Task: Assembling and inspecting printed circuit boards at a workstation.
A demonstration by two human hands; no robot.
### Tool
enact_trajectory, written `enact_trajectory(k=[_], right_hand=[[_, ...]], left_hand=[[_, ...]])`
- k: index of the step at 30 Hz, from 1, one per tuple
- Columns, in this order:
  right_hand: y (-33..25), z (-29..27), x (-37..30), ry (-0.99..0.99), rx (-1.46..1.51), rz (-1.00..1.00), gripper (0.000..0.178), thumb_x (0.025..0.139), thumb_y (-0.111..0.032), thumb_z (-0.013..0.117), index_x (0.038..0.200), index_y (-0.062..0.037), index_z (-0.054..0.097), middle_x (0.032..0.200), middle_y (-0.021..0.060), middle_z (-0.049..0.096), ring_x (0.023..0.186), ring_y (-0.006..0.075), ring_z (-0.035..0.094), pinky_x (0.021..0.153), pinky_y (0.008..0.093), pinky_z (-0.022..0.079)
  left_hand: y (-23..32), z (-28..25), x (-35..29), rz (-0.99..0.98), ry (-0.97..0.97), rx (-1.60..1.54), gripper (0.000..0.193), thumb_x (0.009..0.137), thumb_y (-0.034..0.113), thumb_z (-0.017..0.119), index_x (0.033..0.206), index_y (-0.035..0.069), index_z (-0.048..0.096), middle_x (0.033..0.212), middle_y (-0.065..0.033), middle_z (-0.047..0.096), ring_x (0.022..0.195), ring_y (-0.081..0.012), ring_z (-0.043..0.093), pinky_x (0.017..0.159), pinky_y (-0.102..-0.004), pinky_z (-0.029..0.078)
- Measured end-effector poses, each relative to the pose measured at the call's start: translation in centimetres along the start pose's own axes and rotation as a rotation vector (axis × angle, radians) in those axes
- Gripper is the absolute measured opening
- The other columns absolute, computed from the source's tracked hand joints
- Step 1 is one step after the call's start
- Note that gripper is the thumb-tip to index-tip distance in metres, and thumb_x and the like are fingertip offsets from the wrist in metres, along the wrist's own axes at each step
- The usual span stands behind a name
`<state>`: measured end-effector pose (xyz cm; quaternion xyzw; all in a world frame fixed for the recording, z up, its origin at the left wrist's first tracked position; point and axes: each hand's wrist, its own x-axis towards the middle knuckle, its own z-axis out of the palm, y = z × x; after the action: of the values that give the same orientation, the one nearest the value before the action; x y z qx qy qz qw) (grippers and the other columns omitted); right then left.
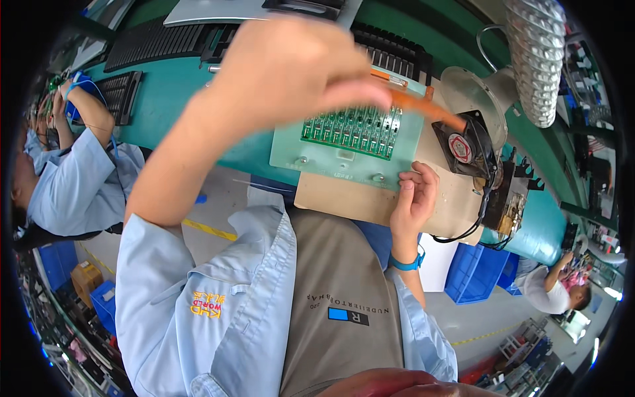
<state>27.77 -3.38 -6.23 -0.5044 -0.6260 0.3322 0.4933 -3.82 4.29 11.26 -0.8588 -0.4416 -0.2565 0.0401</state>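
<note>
My left hand [284, 76] is raised over the bench and blurred by motion. Its fingers are curled round an orange stick-shaped tool [430, 109] that points to the right; smear hides its tip and exact kind. Beneath it lies a pale green fixture plate [288, 149] carrying a green circuit board panel [350, 135] with rows of small components. The hand and forearm hide part of the plate's far left. My right hand [417, 192], with a blue band at the wrist, has curled fingers at the plate's near right corner, thumb beside them.
A brown board [344, 198] lies under the plate. To the right stand a black fan [465, 145], a clear round hood [469, 89] and a silver flexible duct [537, 59]. Black slotted racks [155, 43] line the back. A co-worker [79, 172] sits at left; blue bins [473, 271] stand below.
</note>
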Motion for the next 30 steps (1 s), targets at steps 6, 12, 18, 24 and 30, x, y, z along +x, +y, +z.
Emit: enact_trajectory(k=[6, 12, 18, 24, 30], right_hand=[[-0.1, -0.2, 0.4, 0.004, 0.140, 0.066, 0.034, 0.102, 0.002, 0.058, 0.136, 0.0015, 0.059, 0.136, 0.0141, 0.055, 0.100, 0.0209, 0.064, 0.088, 0.0311, 0.054], [-0.1, -0.1, 0.8, -0.020, 0.070, 0.010, 0.034, 0.099, 0.004, 0.059, 0.132, 0.0005, 0.062, 0.136, 0.0142, 0.057, 0.099, 0.0204, 0.063, 0.087, 0.0312, 0.054], [0.0, -0.1, 0.6, -0.010, 0.058, -0.007, 0.034, 0.096, 0.006, 0.061, 0.129, 0.0003, 0.064, 0.133, 0.0141, 0.059, 0.096, 0.0200, 0.063, 0.085, 0.0309, 0.054], [-0.7, -0.1, 0.6, -0.048, 0.035, 0.009, 0.032, 0.100, 0.005, 0.059, 0.132, 0.0012, 0.062, 0.138, 0.0140, 0.056, 0.100, 0.0196, 0.061, 0.089, 0.0298, 0.052], [-0.6, 0.1, 0.8, -0.021, 0.016, -0.012, 0.035, 0.094, 0.008, 0.063, 0.127, 0.0005, 0.065, 0.133, 0.0144, 0.060, 0.094, 0.0195, 0.062, 0.083, 0.0296, 0.054]], left_hand=[[-4.2, -0.1, 9.6, -0.383, -0.101, -0.022, 0.034, 0.103, 0.034, 0.065, 0.100, 0.005, 0.083, 0.091, -0.0150, 0.080, 0.082, -0.0386, 0.073, 0.075, -0.0448, 0.056], [-9.9, 5.3, 12.4, -0.293, -0.034, 0.252, 0.033, 0.105, 0.029, 0.059, 0.103, 0.004, 0.081, 0.094, -0.0146, 0.080, 0.084, -0.0399, 0.073, 0.076, -0.0468, 0.056], [-11.2, 7.8, 12.7, -0.330, -0.231, 0.299, 0.033, 0.106, 0.026, 0.056, 0.110, 0.004, 0.080, 0.099, -0.0160, 0.080, 0.088, -0.0411, 0.073, 0.079, -0.0483, 0.056], [-11.4, 8.2, 12.3, -0.282, -0.271, 0.275, 0.036, 0.108, 0.027, 0.053, 0.117, 0.003, 0.078, 0.104, -0.0175, 0.080, 0.091, -0.0425, 0.073, 0.083, -0.0492, 0.056], [-9.9, 6.3, 9.9, -0.360, -0.144, 0.072, 0.036, 0.109, 0.024, 0.052, 0.123, 0.001, 0.075, 0.107, -0.0163, 0.080, 0.091, -0.0394, 0.074, 0.084, -0.0453, 0.057]])
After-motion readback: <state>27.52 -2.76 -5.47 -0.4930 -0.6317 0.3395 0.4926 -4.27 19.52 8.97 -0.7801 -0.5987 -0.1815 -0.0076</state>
